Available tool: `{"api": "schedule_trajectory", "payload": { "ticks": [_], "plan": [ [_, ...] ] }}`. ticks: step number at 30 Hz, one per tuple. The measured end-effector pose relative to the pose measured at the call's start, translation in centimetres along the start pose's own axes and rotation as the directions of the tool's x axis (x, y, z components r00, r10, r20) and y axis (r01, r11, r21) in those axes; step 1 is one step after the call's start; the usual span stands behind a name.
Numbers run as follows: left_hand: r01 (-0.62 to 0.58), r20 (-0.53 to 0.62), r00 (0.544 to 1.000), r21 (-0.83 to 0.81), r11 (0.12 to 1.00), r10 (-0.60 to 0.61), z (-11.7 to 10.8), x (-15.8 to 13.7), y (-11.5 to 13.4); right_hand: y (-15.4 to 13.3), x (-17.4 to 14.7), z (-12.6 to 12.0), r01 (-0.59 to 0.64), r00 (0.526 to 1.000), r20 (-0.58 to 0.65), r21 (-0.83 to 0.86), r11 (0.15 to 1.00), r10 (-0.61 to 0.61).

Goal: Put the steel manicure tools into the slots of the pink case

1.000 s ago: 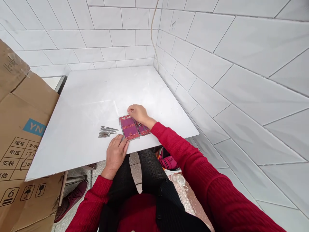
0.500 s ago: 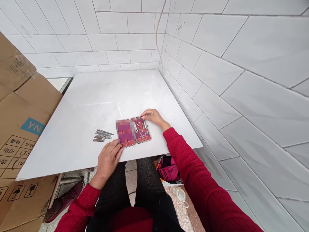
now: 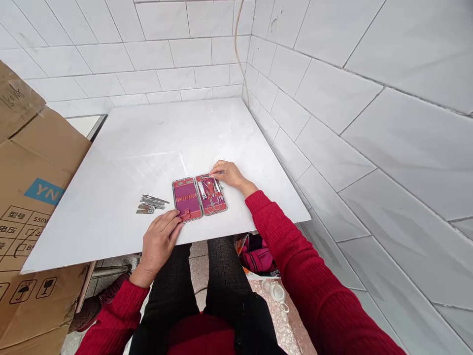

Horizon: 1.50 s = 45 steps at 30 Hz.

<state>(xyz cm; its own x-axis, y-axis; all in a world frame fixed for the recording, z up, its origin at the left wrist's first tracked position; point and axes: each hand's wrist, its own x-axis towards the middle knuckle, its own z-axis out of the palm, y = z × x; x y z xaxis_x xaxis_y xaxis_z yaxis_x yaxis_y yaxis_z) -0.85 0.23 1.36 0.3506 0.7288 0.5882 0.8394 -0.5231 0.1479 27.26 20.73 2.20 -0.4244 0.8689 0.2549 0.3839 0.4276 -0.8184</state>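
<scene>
An open manicure case [image 3: 187,191] with a purple-red lining lies near the front edge of the white table. Its left half has a row of elastic loops with no tools in them. In the right half are small scissors [image 3: 212,206], a nail clipper [image 3: 202,190] and other slim metal tools. My left hand [image 3: 161,237] holds the case's lower left corner, fingers on its edge. At the top of the right half, my right hand [image 3: 228,173] pinches a small silver tool, its kind unclear. Several loose metal tools [image 3: 154,200] lie left of the case.
The white table [image 3: 121,197] meets tiled walls at the back and right. A large cardboard box [image 3: 40,167] stands along the left edge. Below are my legs, a pink bag [image 3: 258,256] and a clear plastic lid [image 3: 276,292] on a patterned surface.
The view has shifted slightly, so the case and hands appear a little further left. Both hands stay at the same parts of the case; the right fingers have moved slightly along its top edge.
</scene>
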Motion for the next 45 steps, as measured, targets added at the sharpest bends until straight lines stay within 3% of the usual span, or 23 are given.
{"api": "schedule_trajectory", "payload": {
  "ticks": [8, 12, 17, 28, 33, 36, 45],
  "plan": [
    [-0.057, -0.003, 0.998, 0.016, 0.998, 0.057, 0.2, 0.0, -0.3, -0.7, -0.6, 0.3, 0.026, 0.999, -0.017, -0.239, 0.971, -0.031],
    [-0.061, 0.001, 0.998, 0.023, 0.998, 0.061, 0.2, 0.1, -0.3, -0.4, -0.9, -0.6, 0.033, 0.994, -0.087, -0.267, 0.963, -0.058],
    [-0.072, -0.001, 0.997, 0.034, 0.997, 0.072, 0.2, 0.1, -0.3, 0.6, -1.3, -2.6, -0.089, 0.985, -0.168, -0.321, 0.943, 0.036],
    [-0.074, -0.001, 0.997, 0.028, 0.997, 0.074, 0.3, 0.1, -0.4, 0.9, -1.7, -3.7, -0.124, 0.982, -0.174, -0.319, 0.940, 0.070],
    [-0.062, -0.005, 0.998, 0.020, 0.998, 0.062, 0.2, 0.1, -0.2, 0.0, -1.8, -3.0, -0.125, 0.969, -0.241, -0.265, 0.956, 0.060],
    [-0.055, -0.003, 0.998, 0.010, 0.998, 0.055, 0.2, 0.2, -0.1, -1.3, -1.9, -1.8, -0.181, 0.967, -0.222, -0.244, 0.953, 0.127],
    [-0.071, 0.003, 0.997, 0.031, 0.997, 0.071, 0.1, 0.1, 0.0, -3.6, -1.0, 0.2, -0.361, 0.932, -0.201, -0.430, 0.827, 0.302]
  ]
}}
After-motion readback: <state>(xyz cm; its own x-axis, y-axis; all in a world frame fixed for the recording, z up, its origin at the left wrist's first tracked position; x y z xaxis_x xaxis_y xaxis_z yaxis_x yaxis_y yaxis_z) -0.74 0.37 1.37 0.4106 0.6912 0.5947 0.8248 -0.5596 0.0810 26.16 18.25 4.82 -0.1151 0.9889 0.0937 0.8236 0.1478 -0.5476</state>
